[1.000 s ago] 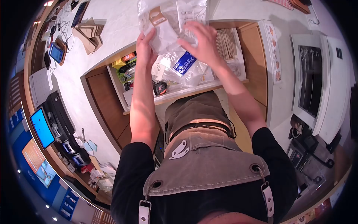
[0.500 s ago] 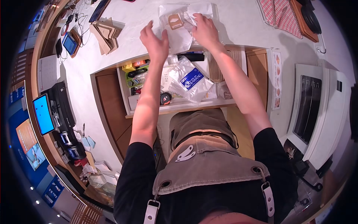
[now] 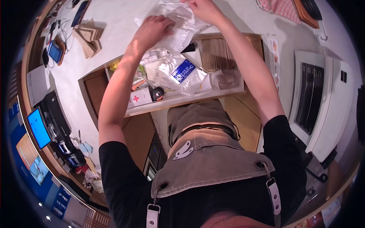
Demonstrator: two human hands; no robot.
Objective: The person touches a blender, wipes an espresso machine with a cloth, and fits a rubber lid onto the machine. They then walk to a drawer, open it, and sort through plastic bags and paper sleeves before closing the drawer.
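A crinkled clear plastic bag (image 3: 181,33) lies on the counter at the top, above the open drawer. My left hand (image 3: 155,31) rests on its left part, palm down, with the fingers slightly bent over the plastic. At the top edge of the view, my right hand (image 3: 203,9) pinches the bag's upper right edge between closed fingers. The brown label inside the bag is not visible now. Below, in the drawer, another clear bag with a blue label (image 3: 183,71) lies across the contents.
The pulled-out drawer (image 3: 190,98) holds a stack of brown paper sleeves (image 3: 216,55), a tape measure (image 3: 156,93) and a white box with a red cross (image 3: 140,98). Folded brown cardboard (image 3: 89,38) lies left on the counter; a white toaster oven (image 3: 323,102) stands right.
My left hand has come down onto the plastic bag, and my right hand has moved up to its edge. The bag is more crumpled, and the brown label has gone from sight.
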